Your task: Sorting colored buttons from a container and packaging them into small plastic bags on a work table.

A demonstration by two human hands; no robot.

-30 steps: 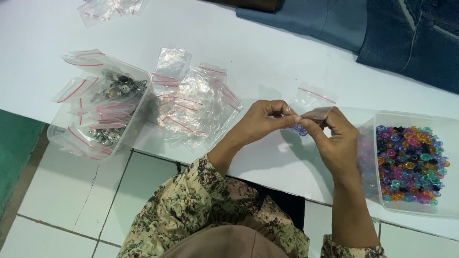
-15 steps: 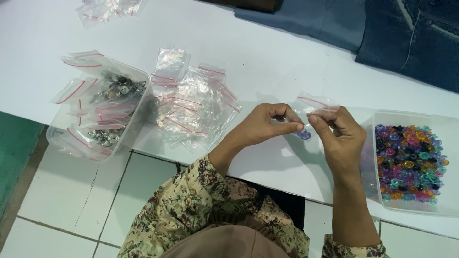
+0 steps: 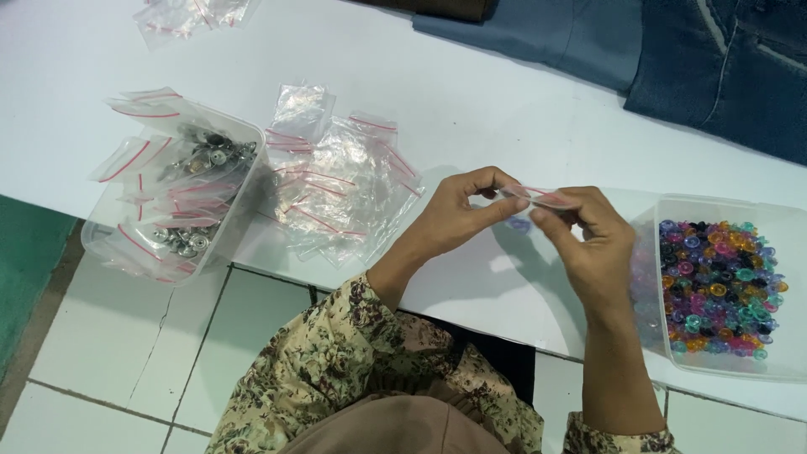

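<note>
Both of my hands pinch the top edge of one small clear zip bag [image 3: 538, 198] with a red seal strip, held just above the white table [image 3: 471, 92]. My left hand [image 3: 462, 214] grips its left end and my right hand [image 3: 588, 240] grips its right end. A blue-purple bead [image 3: 519, 225] shows through the bag below my fingers. To the right stands a clear plastic tub [image 3: 782, 231] full of colourful translucent beads [image 3: 719, 282].
A loose pile of empty clear zip bags [image 3: 340, 189] lies left of my hands. Further left a clear tub [image 3: 172, 197] holds filled bags with metal pieces. More bags [image 3: 189, 13] lie at the far edge. Blue denim fabric [image 3: 672, 50] covers the top right.
My hands have lifted slightly and spread apart along the bag's top edge. The bag now hangs flatter between my fingertips.
</note>
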